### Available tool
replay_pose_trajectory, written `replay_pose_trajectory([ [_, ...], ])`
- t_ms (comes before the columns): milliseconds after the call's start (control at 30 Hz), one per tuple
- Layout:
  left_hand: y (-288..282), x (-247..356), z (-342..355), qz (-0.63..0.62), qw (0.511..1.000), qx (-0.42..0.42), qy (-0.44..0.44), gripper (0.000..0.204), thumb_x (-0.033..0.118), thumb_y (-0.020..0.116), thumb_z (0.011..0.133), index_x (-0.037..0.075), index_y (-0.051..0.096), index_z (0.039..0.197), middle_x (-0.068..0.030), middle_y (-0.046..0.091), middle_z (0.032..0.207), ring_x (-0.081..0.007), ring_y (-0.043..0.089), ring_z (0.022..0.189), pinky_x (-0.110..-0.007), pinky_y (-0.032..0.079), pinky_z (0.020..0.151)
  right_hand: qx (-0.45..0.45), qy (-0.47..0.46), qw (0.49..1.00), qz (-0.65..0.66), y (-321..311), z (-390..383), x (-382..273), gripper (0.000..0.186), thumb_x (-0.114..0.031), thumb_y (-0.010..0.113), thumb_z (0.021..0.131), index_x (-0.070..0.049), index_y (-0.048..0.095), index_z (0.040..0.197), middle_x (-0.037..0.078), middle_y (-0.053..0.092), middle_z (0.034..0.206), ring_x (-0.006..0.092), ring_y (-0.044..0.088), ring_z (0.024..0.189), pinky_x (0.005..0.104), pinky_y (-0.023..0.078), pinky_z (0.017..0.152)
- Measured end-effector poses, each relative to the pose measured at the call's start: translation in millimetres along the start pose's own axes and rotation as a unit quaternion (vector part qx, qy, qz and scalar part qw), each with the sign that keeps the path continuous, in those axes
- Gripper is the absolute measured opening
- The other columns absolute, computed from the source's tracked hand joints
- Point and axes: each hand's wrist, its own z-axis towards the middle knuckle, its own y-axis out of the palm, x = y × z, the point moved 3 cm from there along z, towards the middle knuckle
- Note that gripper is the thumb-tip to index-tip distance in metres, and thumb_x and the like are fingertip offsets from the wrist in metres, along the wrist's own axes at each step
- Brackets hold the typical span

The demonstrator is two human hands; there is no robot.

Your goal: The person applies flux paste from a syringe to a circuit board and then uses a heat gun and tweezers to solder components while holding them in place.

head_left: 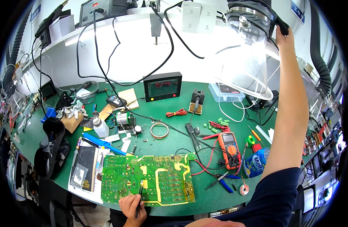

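Circuit board [148, 179], large and green with yellow traces, flat at the near edge of the green worktop [174, 140], solder side up, close to the body so the traces sit right under the eyes. Left hand [131, 210] at the board's near edge, fingers pinched round a slim black soldering pencil [139, 196], tip down on the board, held like a pen, probably for fine control. Just left of the board, a dark booklet [85, 166] on white sheets and a blue-handled tool [102, 143], within easy reach. To the right, an orange multimeter [230, 149] with red and black leads trailing toward the board, blue-handled cutters [223, 181] and a small solder spool [244, 189] beside it. Farther back, a copper-coloured wire coil [159, 129], a soldering iron stand [197, 101] and a small black monitor [162, 86] facing the seat. Right hand [284, 36] raised high and far, fingers wrapped on the black grip of a clear fume extraction hood [247, 56], apparently steering it over the work area.
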Motion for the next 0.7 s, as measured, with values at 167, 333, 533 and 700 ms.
replay_pose_trajectory([
  [167,4,-1,2,0.001,1.0,0.001,0.003,0.021,0.008,0.064,0.085,-0.001,0.064,0.103,-0.0137,0.063,0.094,-0.0305,0.057,0.083,-0.04,0.041,0.076,-0.046,-0.004,0.994,0.095,6,23,-13,0.039,-0.022,0.043,0.103,0.008,0.044,0.128,0.025,0.051,0.133,0.0406,0.05,0.124,0.0511,0.047,0.104],
  [333,5,2,-1,0.0,1.0,-0.001,0.001,0.021,0.008,0.064,0.085,-0.001,0.064,0.105,-0.0138,0.063,0.095,-0.0307,0.058,0.085,-0.041,0.041,0.078,-0.169,0.079,0.961,0.204,34,27,-59,0.042,-0.025,0.042,0.103,0.008,0.04,0.128,0.029,0.052,0.126,0.0431,0.055,0.118,0.0532,0.052,0.099],
  [533,-1,0,-3,0.001,1.0,-0.003,0.013,0.023,0.01,0.065,0.085,0.001,0.065,0.106,-0.0128,0.064,0.098,-0.0301,0.059,0.087,-0.041,0.04,0.079,-0.235,0.039,0.96,0.149,59,-89,-110,0.045,-0.019,0.039,0.101,0.013,0.028,0.131,0.04,0.041,0.131,0.0579,0.044,0.122,0.0566,0.047,0.103],
  [700,0,3,-3,-0.018,1.0,0.003,0.013,0.025,0.01,0.066,0.083,0.002,0.067,0.107,-0.0119,0.065,0.1,-0.0303,0.06,0.09,-0.041,0.041,0.08,-0.233,-0.015,0.967,0.1,60,-163,-185,0.047,-0.016,0.039,0.097,0.017,0.027,0.129,0.039,0.035,0.137,0.0584,0.04,0.126,0.0541,0.05,0.097],
])
